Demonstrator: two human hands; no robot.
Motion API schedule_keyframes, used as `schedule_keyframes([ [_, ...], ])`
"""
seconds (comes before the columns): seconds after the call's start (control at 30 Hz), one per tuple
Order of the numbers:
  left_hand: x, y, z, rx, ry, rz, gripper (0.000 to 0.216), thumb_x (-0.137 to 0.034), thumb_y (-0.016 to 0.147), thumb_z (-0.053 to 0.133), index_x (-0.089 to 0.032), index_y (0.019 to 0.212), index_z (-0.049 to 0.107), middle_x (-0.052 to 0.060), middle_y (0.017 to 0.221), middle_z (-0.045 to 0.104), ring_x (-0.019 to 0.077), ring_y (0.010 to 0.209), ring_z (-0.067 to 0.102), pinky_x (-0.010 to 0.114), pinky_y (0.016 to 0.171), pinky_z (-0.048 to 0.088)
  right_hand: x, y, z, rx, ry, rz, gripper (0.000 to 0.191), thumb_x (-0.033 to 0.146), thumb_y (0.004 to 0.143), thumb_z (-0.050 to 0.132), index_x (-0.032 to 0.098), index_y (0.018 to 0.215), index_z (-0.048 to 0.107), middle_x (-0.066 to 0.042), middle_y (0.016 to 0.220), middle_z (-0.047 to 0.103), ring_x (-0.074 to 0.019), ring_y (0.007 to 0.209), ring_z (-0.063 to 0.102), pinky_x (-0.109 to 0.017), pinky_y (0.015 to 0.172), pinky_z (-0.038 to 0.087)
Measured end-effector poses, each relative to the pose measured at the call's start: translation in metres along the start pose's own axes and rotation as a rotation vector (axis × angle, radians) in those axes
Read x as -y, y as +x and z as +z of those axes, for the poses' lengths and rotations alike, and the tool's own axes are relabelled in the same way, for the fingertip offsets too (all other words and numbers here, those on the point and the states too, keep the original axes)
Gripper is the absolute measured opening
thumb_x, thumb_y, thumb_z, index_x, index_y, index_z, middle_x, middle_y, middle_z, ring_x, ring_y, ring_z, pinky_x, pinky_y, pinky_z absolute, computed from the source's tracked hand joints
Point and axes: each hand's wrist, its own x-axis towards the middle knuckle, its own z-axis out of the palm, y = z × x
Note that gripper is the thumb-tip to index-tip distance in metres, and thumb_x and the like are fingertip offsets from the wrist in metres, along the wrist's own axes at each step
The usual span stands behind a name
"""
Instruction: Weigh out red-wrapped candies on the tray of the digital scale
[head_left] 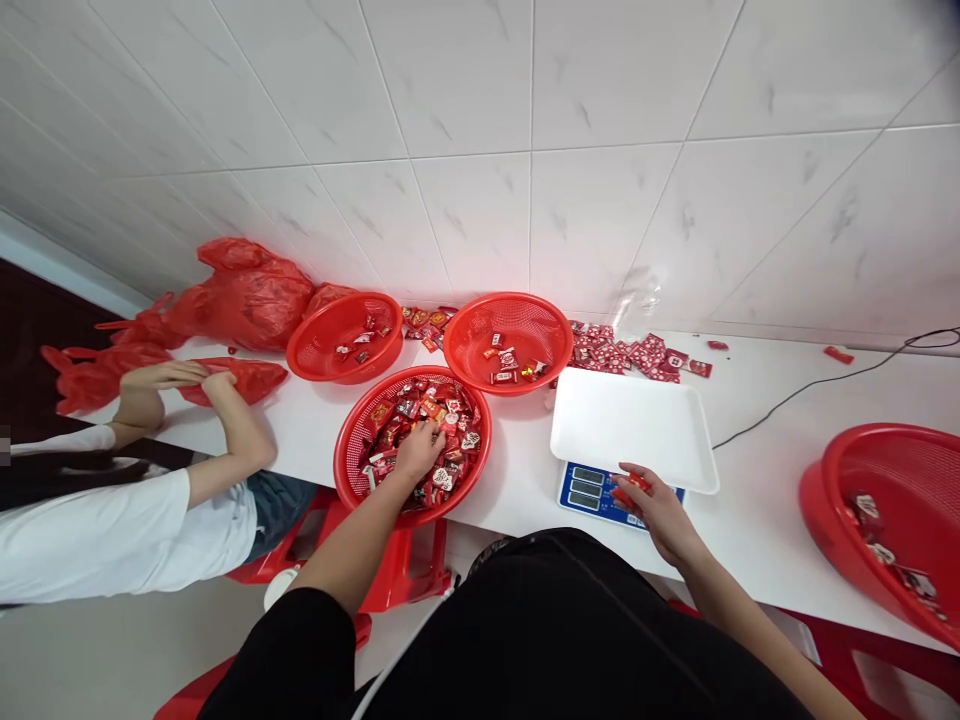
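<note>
My left hand point(418, 449) reaches into the nearest red basket point(352, 440), fingers curled down among several red-wrapped candies point(442, 415). What, if anything, the fingers grip is hidden. My right hand point(651, 503) hovers over the front of a digital scale point(592, 492), closed on small red candies point(634, 484). The scale carries a bare white tray point(637, 425).
Two more red baskets point(319, 340) point(547, 325) with a few candies stand behind, loose candies point(630, 353) lie along the wall. Another red basket point(832, 500) is at far right. A cable point(825, 383) crosses the white counter. A person in white at left handles red bags point(240, 290).
</note>
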Motion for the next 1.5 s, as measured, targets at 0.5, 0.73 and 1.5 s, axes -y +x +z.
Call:
schedule_keyframes([
  [0.5,-0.199,0.042,-0.011,-0.167,-0.812,0.115,0.019,-0.038,0.083,0.051,-0.020,0.079,0.055,0.002,0.073,0.060,0.0162,0.067,0.056,0.029,0.066,0.045,0.014,0.022,-0.039,0.056,0.073,-0.061,0.061,0.041,0.069,0.072,0.026,0.123,0.049,-0.005,0.111,0.062,-0.0177,0.093,0.065,-0.034,0.090,0.054],
  [0.73,-0.324,0.048,0.073,0.076,-0.958,0.140,0.018,-0.035,0.087,0.050,-0.020,0.076,0.048,0.004,0.079,0.059,0.0155,0.076,0.056,0.031,0.076,0.043,0.036,0.041,-0.040,0.161,0.149,-0.095,0.087,0.034,0.068,0.073,0.034,0.141,0.027,-0.002,0.113,0.060,-0.0162,0.105,0.062,-0.037,0.101,0.046],
  [1.5,-0.064,0.003,0.002,0.045,0.007,-0.203,0.078,-0.053,0.076,0.059,-0.020,0.141,0.032,0.018,0.147,0.028,0.0404,0.136,0.020,0.058,0.105,0.021,0.018,0.038,-0.072,-0.005,0.125,-0.094,0.072,0.043,0.069,0.073,0.032,0.132,0.042,-0.009,0.144,0.040,-0.0256,0.126,0.047,-0.039,0.101,0.046],
])
